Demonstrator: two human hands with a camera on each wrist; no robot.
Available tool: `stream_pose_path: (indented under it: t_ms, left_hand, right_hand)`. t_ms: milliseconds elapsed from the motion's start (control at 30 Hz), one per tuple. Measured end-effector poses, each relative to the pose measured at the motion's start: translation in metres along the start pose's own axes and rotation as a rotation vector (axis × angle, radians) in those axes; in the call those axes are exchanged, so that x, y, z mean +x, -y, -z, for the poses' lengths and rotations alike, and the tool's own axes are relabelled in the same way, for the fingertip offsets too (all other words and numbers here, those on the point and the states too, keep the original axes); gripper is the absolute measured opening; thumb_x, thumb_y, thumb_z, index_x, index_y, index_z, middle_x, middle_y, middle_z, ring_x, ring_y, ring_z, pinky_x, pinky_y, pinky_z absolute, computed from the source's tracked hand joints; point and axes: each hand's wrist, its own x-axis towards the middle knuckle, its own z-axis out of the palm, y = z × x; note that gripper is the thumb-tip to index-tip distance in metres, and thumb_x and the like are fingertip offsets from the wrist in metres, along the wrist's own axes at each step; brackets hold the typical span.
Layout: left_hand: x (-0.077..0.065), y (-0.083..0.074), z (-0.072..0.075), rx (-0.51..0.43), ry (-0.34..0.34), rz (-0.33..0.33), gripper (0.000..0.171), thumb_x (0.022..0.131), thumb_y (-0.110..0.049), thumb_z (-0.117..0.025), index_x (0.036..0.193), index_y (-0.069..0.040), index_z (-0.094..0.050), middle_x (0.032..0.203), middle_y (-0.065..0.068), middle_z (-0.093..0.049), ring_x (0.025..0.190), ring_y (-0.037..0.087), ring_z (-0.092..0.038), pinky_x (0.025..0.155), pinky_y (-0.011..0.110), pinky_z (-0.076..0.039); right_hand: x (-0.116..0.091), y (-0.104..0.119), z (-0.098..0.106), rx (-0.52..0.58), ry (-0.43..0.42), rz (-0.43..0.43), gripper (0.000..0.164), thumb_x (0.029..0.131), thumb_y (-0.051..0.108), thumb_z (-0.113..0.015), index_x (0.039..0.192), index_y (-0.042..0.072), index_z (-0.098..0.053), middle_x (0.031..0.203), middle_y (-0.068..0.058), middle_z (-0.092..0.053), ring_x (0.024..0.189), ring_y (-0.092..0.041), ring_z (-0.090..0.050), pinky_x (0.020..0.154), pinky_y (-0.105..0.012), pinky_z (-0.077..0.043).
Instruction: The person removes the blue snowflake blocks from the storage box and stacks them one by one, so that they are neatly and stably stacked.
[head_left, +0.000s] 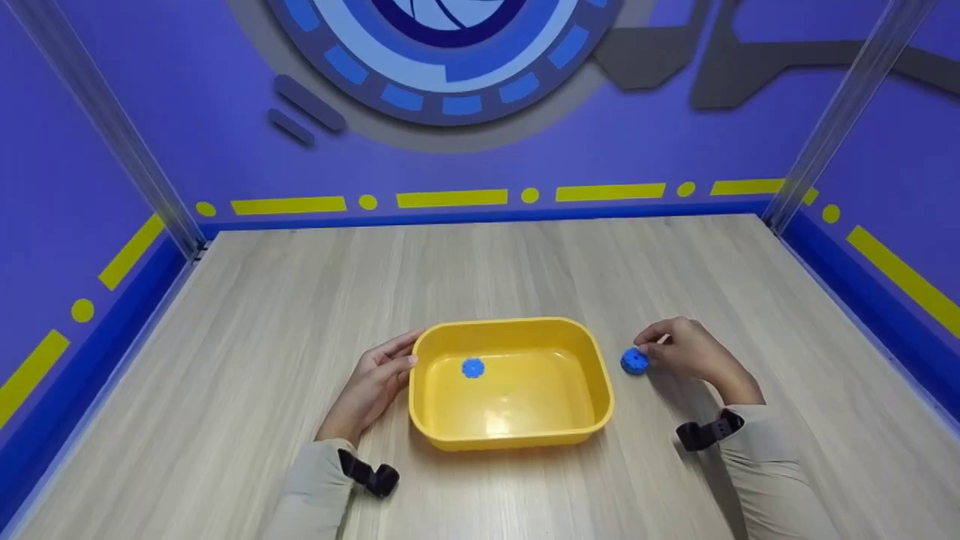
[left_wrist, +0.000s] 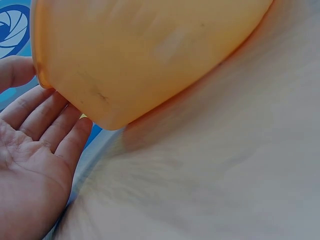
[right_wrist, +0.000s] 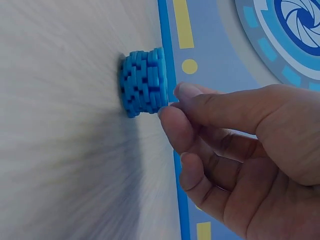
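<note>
A yellow plastic tub (head_left: 517, 442) stands on the table. One flat blue notched disc (head_left: 472, 368) lies inside it, toward the back left. My left hand (head_left: 375, 386) holds the tub's left end, thumb at the rim and the other fingers against the outer wall; the left wrist view shows those fingers (left_wrist: 37, 115) just below the rim. To the right of the tub is a short upright stack of several blue notched discs (right_wrist: 143, 82). At the stack's top, my right hand (head_left: 694, 352) pinches the edge of the uppermost disc between thumb and forefinger.
The wood-grain table (head_left: 510, 270) extends behind and to both sides of the tub. A purple-blue wall (head_left: 187, 97) with yellow markings bounds the back and sides. Metal posts (head_left: 832, 112) rise at the two rear corners.
</note>
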Motion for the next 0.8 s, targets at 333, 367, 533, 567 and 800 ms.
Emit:
stream_pose_path:
  t_ms: [333, 367, 533, 567, 800]
  left_hand:
    - [0.000, 0.001, 0.001, -0.004, 0.002, 0.000, 0.059, 0.091, -0.002, -0.056, 0.145, 0.007, -0.034, 0.150, 0.020, -0.038, 0.124, 0.015, -0.054, 0.104, 0.031, -0.046]
    - [0.001, 0.002, 0.001, -0.004, 0.004, 0.000, 0.059, 0.091, -0.002, -0.056, 0.145, 0.007, -0.034, 0.150, 0.020, -0.038, 0.124, 0.015, -0.054, 0.104, 0.031, -0.046]
    - [0.001, 0.003, 0.002, -0.008, 0.012, -0.005, 0.059, 0.091, -0.003, -0.057, 0.145, 0.007, -0.034, 0.149, 0.020, -0.040, 0.123, 0.015, -0.055, 0.103, 0.031, -0.047]
    - [0.001, 0.003, 0.002, -0.007, 0.014, -0.007, 0.059, 0.091, -0.004, -0.057, 0.145, 0.007, -0.034, 0.149, 0.020, -0.040, 0.123, 0.016, -0.055, 0.103, 0.031, -0.048]
    - [0.001, 0.002, 0.002, -0.001, 0.030, -0.024, 0.058, 0.092, -0.002, -0.055, 0.145, 0.009, -0.032, 0.147, 0.019, -0.043, 0.121, 0.015, -0.056, 0.101, 0.031, -0.049]
  right_hand:
    - [0.001, 0.008, 0.006, -0.011, -0.028, 0.029, 0.017, 0.090, 0.007, -0.062, 0.102, -0.001, -0.072, 0.096, -0.015, -0.070, 0.082, -0.021, -0.061, 0.073, -0.033, -0.056]
    - [0.001, 0.010, 0.007, -0.010, -0.025, 0.031, 0.017, 0.090, 0.007, -0.063, 0.103, -0.001, -0.071, 0.097, -0.015, -0.070, 0.083, -0.022, -0.061, 0.075, -0.035, -0.057]
    - [0.002, 0.025, 0.012, -0.024, -0.021, 0.049, 0.020, 0.091, 0.010, -0.063, 0.107, -0.001, -0.070, 0.100, -0.015, -0.070, 0.087, -0.024, -0.063, 0.083, -0.042, -0.058]
    - [0.002, 0.029, 0.014, -0.029, -0.022, 0.064, 0.020, 0.092, 0.010, -0.063, 0.107, -0.001, -0.070, 0.100, -0.016, -0.070, 0.088, -0.024, -0.064, 0.083, -0.043, -0.058]
    - [0.011, 0.061, 0.020, -0.049, 0.008, 0.129, 0.019, 0.091, 0.011, -0.064, 0.106, 0.002, -0.071, 0.100, -0.014, -0.070, 0.087, -0.022, -0.065, 0.081, -0.040, -0.059]
